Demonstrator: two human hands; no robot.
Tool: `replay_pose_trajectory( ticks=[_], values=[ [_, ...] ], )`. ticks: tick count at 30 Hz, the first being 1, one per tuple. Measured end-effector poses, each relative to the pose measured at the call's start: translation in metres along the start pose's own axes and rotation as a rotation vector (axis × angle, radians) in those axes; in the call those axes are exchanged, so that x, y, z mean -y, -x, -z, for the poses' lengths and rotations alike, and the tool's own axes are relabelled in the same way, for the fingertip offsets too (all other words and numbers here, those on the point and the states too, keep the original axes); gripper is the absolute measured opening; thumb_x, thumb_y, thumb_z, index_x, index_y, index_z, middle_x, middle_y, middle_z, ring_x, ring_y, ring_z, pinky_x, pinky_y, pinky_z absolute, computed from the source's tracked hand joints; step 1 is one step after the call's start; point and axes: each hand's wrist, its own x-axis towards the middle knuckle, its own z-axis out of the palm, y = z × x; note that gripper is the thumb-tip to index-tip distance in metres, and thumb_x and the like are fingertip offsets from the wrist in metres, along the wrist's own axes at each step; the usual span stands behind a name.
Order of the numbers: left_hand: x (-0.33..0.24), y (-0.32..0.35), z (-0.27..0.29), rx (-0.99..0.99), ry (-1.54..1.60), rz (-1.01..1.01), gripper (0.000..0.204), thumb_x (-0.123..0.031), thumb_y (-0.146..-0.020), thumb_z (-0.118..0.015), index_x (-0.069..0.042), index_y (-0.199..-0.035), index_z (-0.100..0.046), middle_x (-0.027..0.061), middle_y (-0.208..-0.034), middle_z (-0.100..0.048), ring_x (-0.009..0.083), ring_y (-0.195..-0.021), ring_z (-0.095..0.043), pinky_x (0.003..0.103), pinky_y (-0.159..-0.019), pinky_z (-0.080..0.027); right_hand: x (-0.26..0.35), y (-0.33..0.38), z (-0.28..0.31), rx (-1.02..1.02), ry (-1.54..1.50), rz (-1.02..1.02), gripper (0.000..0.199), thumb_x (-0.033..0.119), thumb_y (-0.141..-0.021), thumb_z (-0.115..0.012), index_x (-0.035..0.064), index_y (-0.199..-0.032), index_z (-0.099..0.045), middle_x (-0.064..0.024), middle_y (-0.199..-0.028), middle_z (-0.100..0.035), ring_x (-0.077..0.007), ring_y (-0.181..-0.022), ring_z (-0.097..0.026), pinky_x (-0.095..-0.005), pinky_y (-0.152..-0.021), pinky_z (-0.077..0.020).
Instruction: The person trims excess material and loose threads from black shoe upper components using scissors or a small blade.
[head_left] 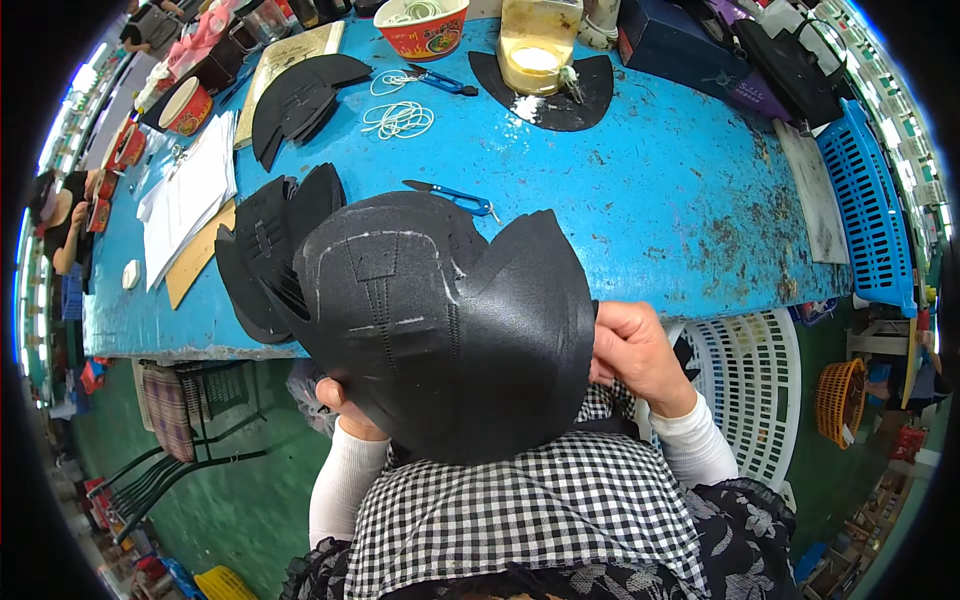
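A black leather shoe-upper piece (pixel 500 370) with stitch lines and a white-marked outline is held up over my lap, just past the table's front edge. My left hand (pixel 345 405) grips its lower left edge; the thumb shows and the fingers are hidden behind. At the right edge, my right hand (pixel 645 355) pinches the leather between thumb and curled fingers. Behind it to the left, a stack of similar black pieces (pixel 265 235) lies on the blue table (pixel 620 210). Small blue-handled thread snips (pixel 455 193) rest just beyond the held piece.
Farther off lie another black stack (pixel 300 100), pale cord (pixel 398 120), a second blue snips (pixel 440 82) and a glue pot (pixel 535 65) on a black piece. White papers (pixel 190 205) are at left. A blue basket (pixel 870 200) and white basket (pixel 760 390) stand right.
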Motion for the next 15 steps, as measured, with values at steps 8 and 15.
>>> replay_pose_trajectory(
  ticks=[8, 15],
  values=[
    [-0.004, 0.002, 0.009, -0.006, 0.039, -0.037, 0.084, -0.037, -0.068, -0.072, -0.008, -0.142, -0.042, 0.0149, -0.142, -0.045, 0.034, -0.128, -0.045, 0.05, -0.107, -0.037, 0.018, -0.015, -0.008, -0.202, 0.214, 0.267, 0.024, 0.013, -0.098, -0.052, -0.0011, -0.084, -0.064, 0.0034, -0.059, -0.054, -0.0023, -0.052, -0.043, -0.0189, -0.048, -0.0335],
    [-0.001, 0.004, 0.015, 0.04, 0.21, -0.012, 0.096, -0.016, -0.052, -0.075, -0.004, -0.141, -0.042, 0.0189, -0.142, -0.045, 0.038, -0.128, -0.044, 0.05, -0.109, -0.034, 0.017, -0.03, -0.005, -0.208, -0.135, 0.238, 0.024, 0.014, -0.098, -0.052, -0.003, -0.105, -0.068, 0.0009, -0.075, -0.065, -0.0039, -0.058, -0.051, -0.0185, -0.054, -0.042]
  ],
)
